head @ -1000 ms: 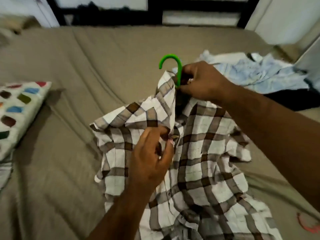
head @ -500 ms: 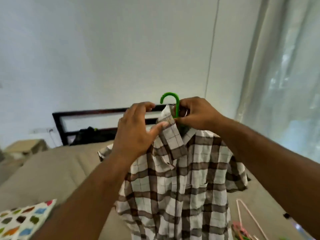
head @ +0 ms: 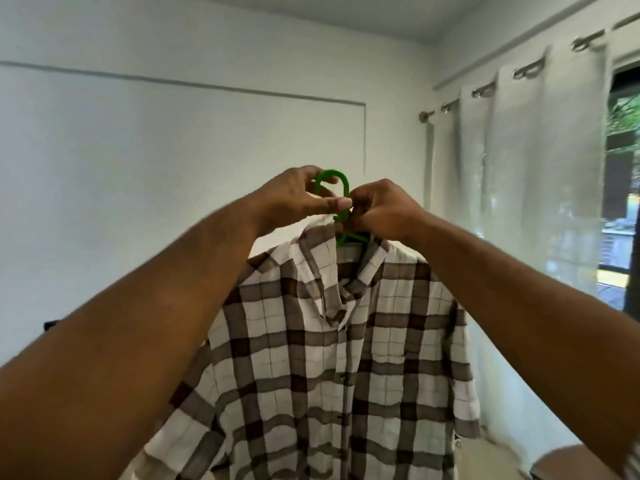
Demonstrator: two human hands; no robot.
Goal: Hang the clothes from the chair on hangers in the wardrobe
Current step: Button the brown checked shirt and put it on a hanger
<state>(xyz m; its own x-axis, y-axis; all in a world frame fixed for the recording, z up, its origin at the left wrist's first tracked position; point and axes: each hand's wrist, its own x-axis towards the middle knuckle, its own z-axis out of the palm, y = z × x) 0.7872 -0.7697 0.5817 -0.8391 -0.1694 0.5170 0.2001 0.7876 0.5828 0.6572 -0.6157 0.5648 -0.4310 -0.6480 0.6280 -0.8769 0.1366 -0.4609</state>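
A white and brown checked shirt (head: 332,358) hangs on a green plastic hanger (head: 343,188), held up in the air in front of me. My left hand (head: 298,199) grips the hanger's hook, fingers curled round it. My right hand (head: 381,209) grips the hanger's neck just below the hook, at the shirt's collar. The shirt hangs straight down with its front towards me. Most of the hanger lies hidden inside the shirt. No wardrobe and no chair are in view.
A white wall (head: 173,150) stands behind the shirt. White curtains (head: 519,185) on a rod cover a window (head: 623,168) at the right. A rounded brown thing (head: 568,462) shows at the bottom right corner.
The shirt on its hanger has been lifted off the bed and held high. My left hand left the shirt's front and collar and took hold of the hook. My view has tilted upward.
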